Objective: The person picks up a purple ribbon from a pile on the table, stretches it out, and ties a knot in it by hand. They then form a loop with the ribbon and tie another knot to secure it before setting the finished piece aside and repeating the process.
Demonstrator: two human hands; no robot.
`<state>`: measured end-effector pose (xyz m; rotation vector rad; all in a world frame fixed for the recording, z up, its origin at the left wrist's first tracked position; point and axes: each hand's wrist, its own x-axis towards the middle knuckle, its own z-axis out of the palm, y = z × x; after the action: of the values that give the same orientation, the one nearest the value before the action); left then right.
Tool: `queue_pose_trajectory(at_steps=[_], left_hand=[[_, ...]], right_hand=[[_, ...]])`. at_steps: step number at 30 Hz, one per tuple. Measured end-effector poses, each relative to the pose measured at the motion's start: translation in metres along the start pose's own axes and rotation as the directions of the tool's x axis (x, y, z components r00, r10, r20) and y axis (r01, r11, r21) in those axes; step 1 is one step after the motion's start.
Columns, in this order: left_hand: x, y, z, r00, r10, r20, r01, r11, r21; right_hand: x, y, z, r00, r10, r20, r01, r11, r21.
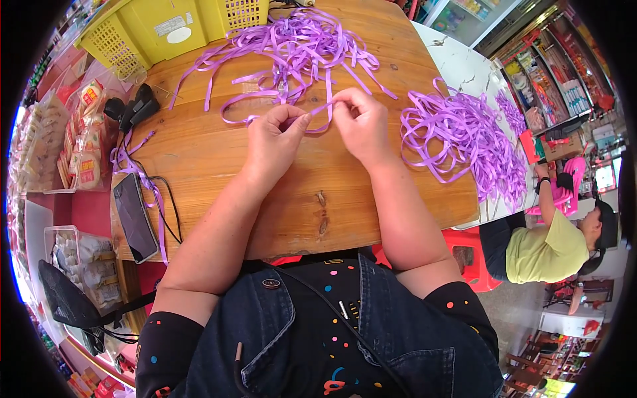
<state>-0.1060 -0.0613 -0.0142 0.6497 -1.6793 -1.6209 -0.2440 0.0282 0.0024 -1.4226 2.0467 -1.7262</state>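
Taking the wooden table [199,159] as the anchor and reading from its left edge: a dark phone [135,217] lies flat near that edge, with a black cable curling beside it and a purple strip draped along its right side. Farther up the same edge sits a black clip-like tool [136,106], and at the table's far left corner stands a yellow plastic basket [152,30].

Toward the middle of the table, the person's left hand [275,139] rests on the wood, thumb and forefinger closed to a narrow pinch on a purple ribbon strip [318,109]. The other fingers are curled under. The strip runs in a short, taut span to the right hand [361,123], which is just beside the left, nearly touching it. Its fingertips are also pinched tight on the same strip, knuckles raised. Below the two hands the strip hangs in a small loop that lies on the table.

Just beyond the hands, at the table's far side, a loose tangle of purple ribbons [298,43] is spread out. At the table's right edge a second, denser ribbon heap [464,142] spills over onto a pale surface next to it.

Past the right edge, lower down, another person in a yellow-green shirt [544,249] sits by a red plastic stool [468,255].
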Motion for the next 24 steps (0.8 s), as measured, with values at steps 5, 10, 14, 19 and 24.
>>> queue_pose_trajectory(at_steps=[5, 10, 14, 19, 24], left_hand=[[-0.001, 0.004, -0.001, 0.999, 0.018, -0.031, -0.014, 0.993, 0.115], [0.002, 0.003, -0.004, 0.999, 0.007, -0.05, 0.003, 0.98, 0.199], [0.002, 0.005, -0.003, 0.997, 0.02, -0.069, -0.003, 0.972, 0.237], [0.003, 0.008, -0.005, 0.993, -0.106, -0.046, 0.111, 0.988, 0.111], [0.002, 0.004, -0.002, 0.999, -0.049, -0.012, 0.049, 0.999, -0.005]], right_hand=[[0.01, 0.012, -0.009, 0.972, 0.085, -0.217, -0.007, 0.941, 0.339], [0.019, 0.008, -0.026, 0.865, 0.341, -0.369, -0.08, 0.819, 0.569], [0.024, 0.015, -0.04, 0.786, 0.432, -0.442, -0.057, 0.763, 0.644], [0.026, 0.017, -0.048, 0.736, 0.485, -0.472, -0.05, 0.734, 0.677], [0.026, 0.021, -0.039, 0.73, 0.26, -0.632, -0.009, 0.929, 0.371]])
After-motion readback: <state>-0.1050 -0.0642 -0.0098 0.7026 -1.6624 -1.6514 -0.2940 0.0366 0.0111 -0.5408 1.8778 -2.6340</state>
